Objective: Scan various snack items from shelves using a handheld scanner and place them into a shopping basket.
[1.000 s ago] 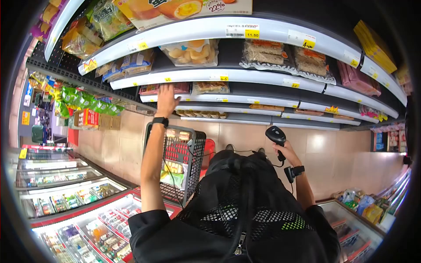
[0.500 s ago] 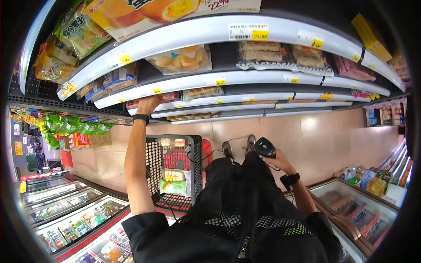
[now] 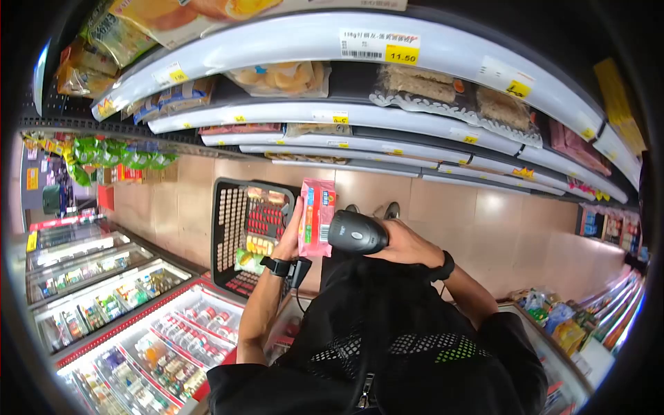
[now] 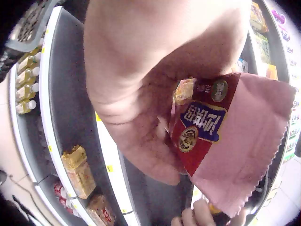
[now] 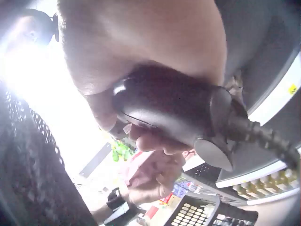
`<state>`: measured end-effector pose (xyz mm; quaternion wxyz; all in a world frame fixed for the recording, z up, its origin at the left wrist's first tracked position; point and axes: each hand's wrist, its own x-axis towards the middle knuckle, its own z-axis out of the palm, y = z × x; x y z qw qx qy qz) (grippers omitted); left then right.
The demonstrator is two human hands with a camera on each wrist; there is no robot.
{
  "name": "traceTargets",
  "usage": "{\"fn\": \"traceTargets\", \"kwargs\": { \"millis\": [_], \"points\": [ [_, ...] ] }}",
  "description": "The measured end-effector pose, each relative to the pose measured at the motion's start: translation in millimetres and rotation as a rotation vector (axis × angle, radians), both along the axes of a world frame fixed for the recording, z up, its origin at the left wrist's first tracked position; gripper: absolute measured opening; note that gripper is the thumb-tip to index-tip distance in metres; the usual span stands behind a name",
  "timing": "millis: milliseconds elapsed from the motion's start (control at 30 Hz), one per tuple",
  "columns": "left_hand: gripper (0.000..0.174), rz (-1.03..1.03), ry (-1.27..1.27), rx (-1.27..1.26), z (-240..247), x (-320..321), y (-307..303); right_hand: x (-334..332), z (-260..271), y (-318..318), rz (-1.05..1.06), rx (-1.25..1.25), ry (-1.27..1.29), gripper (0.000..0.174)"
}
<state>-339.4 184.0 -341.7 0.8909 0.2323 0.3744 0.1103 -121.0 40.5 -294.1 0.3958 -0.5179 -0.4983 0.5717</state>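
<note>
In the head view my left hand (image 3: 290,232) holds a pink and red snack packet (image 3: 317,216) upright, its white barcode panel showing. The left wrist view shows the palm (image 4: 146,99) against the packet's red printed part, with its pink zigzag-edged end (image 4: 254,136) sticking out. My right hand (image 3: 413,247) grips a black handheld barcode scanner (image 3: 356,234), whose head overlaps the packet's right edge near the barcode in the head view. From the right wrist, fingers curl round the scanner's handle (image 5: 164,106), and a coiled cable (image 5: 263,141) leaves its end.
A dark shopping basket (image 3: 218,214) with several packaged foods stands left of my legs. Ahead, shelves (image 3: 277,41) carry bagged snacks and price tags. Glass-topped freezers (image 3: 166,332) line the left and rear, and another freezer (image 3: 553,353) stands behind on the right.
My left hand has drawn back from the lower shelf and now holds the pink packet before my body. My right hand has brought the scanner leftward and up to it.
</note>
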Motion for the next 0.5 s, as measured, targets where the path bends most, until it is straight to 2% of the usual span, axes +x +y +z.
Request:
{"fn": "traceTargets", "kwargs": {
  "millis": [67, 100, 167, 267, 400, 500],
  "points": [
    [0.07, 0.079, 0.012, -0.05, 7, 2, -17, 6, -5, 9, 0.11, -0.03, 0.036, 0.054],
    [0.069, -0.043, -0.255, -0.219, 8, -10, -18, 10, -2, 12, 0.151, -0.04, 0.087, 0.055],
    [0.068, 0.158, -0.026, -0.073, 5, -12, -33, 14, -2, 19, 0.239, 0.016, 0.072, 0.054],
    [0.067, 0.281, -0.024, -0.055, 0, -26, -42, 7, -26, 14, 0.324, -0.029, -0.01, 0.051],
    [0.065, 0.326, 0.029, -0.06, 10, -41, -42, -10, -22, 13, 0.327, -0.044, 0.043, 0.049],
    [0.064, 0.283, 0.298, 0.088, 29, -60, -26, -23, -15, 12, 0.308, -0.045, 0.048, 0.045]
  ]
}}
